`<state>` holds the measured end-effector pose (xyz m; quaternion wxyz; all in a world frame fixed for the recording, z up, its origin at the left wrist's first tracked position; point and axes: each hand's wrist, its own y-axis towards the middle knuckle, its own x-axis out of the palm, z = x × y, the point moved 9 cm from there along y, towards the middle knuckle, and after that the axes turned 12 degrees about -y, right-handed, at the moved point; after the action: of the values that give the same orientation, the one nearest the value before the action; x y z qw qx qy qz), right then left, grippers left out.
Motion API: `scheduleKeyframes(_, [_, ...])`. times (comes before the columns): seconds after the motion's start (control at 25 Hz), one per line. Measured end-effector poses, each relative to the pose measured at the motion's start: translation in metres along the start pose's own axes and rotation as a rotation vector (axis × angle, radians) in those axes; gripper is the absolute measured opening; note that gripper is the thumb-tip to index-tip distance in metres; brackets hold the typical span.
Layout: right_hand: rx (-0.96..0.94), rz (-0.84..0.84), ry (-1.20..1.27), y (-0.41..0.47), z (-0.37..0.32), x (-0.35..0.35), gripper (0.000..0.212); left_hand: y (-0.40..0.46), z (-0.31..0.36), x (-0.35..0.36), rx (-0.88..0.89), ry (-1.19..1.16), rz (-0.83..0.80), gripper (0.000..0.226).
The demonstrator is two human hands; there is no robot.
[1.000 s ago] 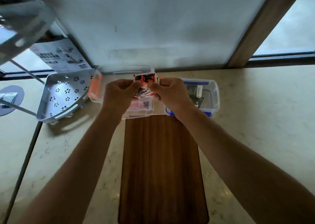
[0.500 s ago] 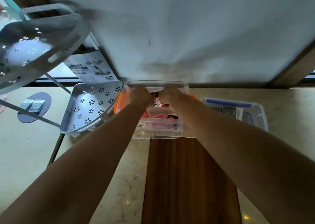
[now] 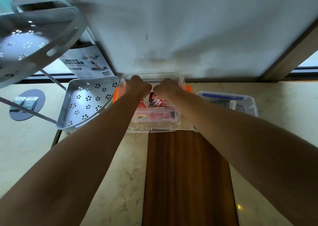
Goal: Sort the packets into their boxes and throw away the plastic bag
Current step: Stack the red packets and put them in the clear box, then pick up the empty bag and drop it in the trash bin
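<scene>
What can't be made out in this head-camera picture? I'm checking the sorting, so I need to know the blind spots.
- Fingers of the left hand and right hand: curled into the clear box with orange latches; their grip is hidden.
- Red-and-black packet: partly covered by both hands; print too small.
- Clear box with blue latches: contents dim, partly behind the right forearm.
- Plastic bag: not visible.

A clear box with orange clips (image 3: 155, 122) sits by the wall, with red packets (image 3: 159, 116) inside. A clear box with blue clips (image 3: 247, 105) sits just beside it, holding dark packets (image 3: 223, 103).
</scene>
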<state>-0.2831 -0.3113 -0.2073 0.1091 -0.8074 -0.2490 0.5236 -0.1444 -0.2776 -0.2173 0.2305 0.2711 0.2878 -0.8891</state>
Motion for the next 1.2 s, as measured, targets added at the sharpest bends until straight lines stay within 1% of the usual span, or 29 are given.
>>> scheduleKeyframes(0.04, [-0.036, 0.079, -0.009, -0.008, -0.006, -0.017, 0.02, -0.006, 0.008, -0.008, 0.037, 0.024, 0.017, 0.016])
scheduleKeyframes(0.12, [-0.093, 0.147, -0.027, -0.033, -0.013, -0.044, 0.02, -0.037, 0.025, -0.016, 0.094, 0.056, -0.022, 0.018])
scheduleKeyframes(0.16, [-0.108, 0.174, -0.006, -0.051, -0.012, -0.055, 0.017, -0.055, 0.029, -0.022, 0.109, 0.027, -0.012, 0.018])
scheduleKeyframes(0.24, [-0.143, 0.242, 0.045, -0.088, 0.002, -0.075, 0.019, -0.094, 0.038, -0.033, 0.173, -0.057, 0.018, 0.016])
scheduleKeyframes(0.36, [-0.15, 0.277, 0.109, -0.159, 0.051, -0.08, 0.023, -0.157, 0.031, -0.023, 0.174, -0.221, -0.067, 0.017])
scheduleKeyframes(0.44, [-0.087, 0.286, 0.169, -0.206, 0.1, -0.065, 0.023, -0.204, 0.014, -0.002, 0.158, -0.278, -0.142, 0.015])
scheduleKeyframes(0.6, [0.044, 0.263, 0.186, -0.297, 0.19, -0.013, 0.018, -0.297, -0.028, 0.056, 0.137, -0.223, -0.268, 0.016])
scheduleKeyframes(0.72, [0.198, 0.244, 0.205, -0.345, 0.255, 0.021, 0.024, -0.351, -0.058, 0.11, 0.103, -0.19, -0.407, 0.011])
scheduleKeyframes(0.8, [0.26, 0.24, 0.201, -0.373, 0.293, 0.034, 0.025, -0.378, -0.069, 0.141, 0.121, -0.142, -0.467, 0.012])
scheduleKeyframes(1.0, [0.45, 0.322, 0.311, -0.449, 0.394, 0.045, 0.026, -0.437, -0.071, 0.218, 0.166, -0.034, -0.613, 0.011])
scheduleKeyframes(1.08, [0.552, 0.325, 0.299, -0.476, 0.431, 0.062, 0.028, -0.456, -0.069, 0.25, 0.196, 0.033, -0.697, 0.015])
scheduleKeyframes(1.2, [0.757, 0.275, 0.333, -0.524, 0.483, 0.106, 0.043, -0.494, -0.067, 0.304, 0.296, 0.207, -0.81, 0.033])
